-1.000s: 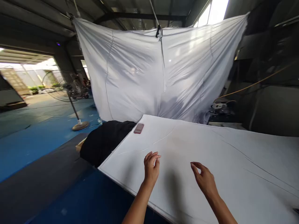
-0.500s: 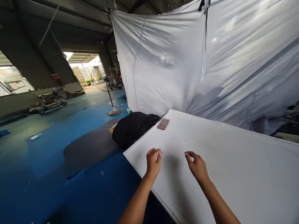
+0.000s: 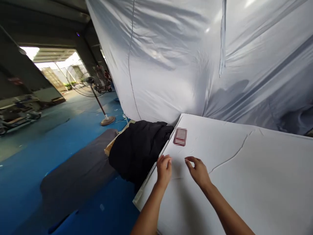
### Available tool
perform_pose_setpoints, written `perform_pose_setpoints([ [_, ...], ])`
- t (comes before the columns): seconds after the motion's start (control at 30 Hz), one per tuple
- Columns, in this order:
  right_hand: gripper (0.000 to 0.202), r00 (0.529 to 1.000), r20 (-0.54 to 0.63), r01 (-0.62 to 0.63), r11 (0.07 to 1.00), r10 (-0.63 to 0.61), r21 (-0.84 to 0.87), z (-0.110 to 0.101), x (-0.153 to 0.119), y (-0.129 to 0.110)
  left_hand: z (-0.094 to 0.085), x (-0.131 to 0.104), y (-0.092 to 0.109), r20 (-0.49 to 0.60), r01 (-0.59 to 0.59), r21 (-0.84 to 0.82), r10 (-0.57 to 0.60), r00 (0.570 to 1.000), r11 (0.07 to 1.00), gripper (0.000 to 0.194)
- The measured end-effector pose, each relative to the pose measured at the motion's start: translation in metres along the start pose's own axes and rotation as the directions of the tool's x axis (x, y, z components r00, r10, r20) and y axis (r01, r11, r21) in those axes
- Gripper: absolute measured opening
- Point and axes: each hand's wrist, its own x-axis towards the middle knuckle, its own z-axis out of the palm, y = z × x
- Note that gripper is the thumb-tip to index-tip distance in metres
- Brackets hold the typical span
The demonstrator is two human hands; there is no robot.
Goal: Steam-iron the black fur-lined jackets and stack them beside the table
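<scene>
Both hands are over a white table (image 3: 234, 182), a short distance apart. My left hand (image 3: 164, 169) is near the table's left edge, its fingers curved and the thumb close to the fingertips. My right hand (image 3: 197, 170) has its thumb and index finger bent toward each other in a pinch shape. Whether either hand has something thin between its fingertips is too small to make out. Beyond the hands a flat reddish item, blurred by pixels (image 3: 180, 136), lies on the table. A thin cord-like line (image 3: 231, 158) runs across the white surface to the right.
Bundled black cloth (image 3: 139, 147) lies against the table's left side, beside a dark grey mat (image 3: 80, 173) on the blue floor. A standing fan (image 3: 99, 101) is farther back. Large white sheeting (image 3: 171, 65) hangs behind the table.
The view has turned and moved nearer to the table's far end. My right hand has come closer to my left. The fan and black cloth appear farther left.
</scene>
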Motion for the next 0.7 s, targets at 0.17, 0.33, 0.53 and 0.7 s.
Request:
perform_pose_setpoints([
  [0.17, 0.035, 0.997, 0.017, 0.077, 0.997, -0.077, 0.026, 0.076, 0.064, -0.055, -0.02, 0.079, -0.066, 0.084, 0.137, 0.249, -0.162, 0.983, 0.959, 0.036],
  [0.33, 0.038, 0.991, 0.057, 0.12, 0.992, -0.122, 0.038, 0.132, 0.127, -0.089, -0.01, 0.148, -0.116, 0.209, 0.238, 0.478, -0.373, 0.904, 0.845, 0.066],
  [0.53, 0.049, 0.993, 0.118, 0.013, 0.997, -0.022, 0.079, 0.18, 0.193, -0.096, 0.006, 0.182, -0.172, 0.309, 0.416, 0.589, -0.668, 0.676, 0.693, 0.1],
  [0.7, 0.062, 0.969, 0.177, -0.196, 0.972, 0.171, 0.132, 0.213, 0.237, -0.096, -0.001, 0.189, -0.209, 0.427, 0.391, 0.501, -0.613, 0.665, 0.772, 0.081],
])
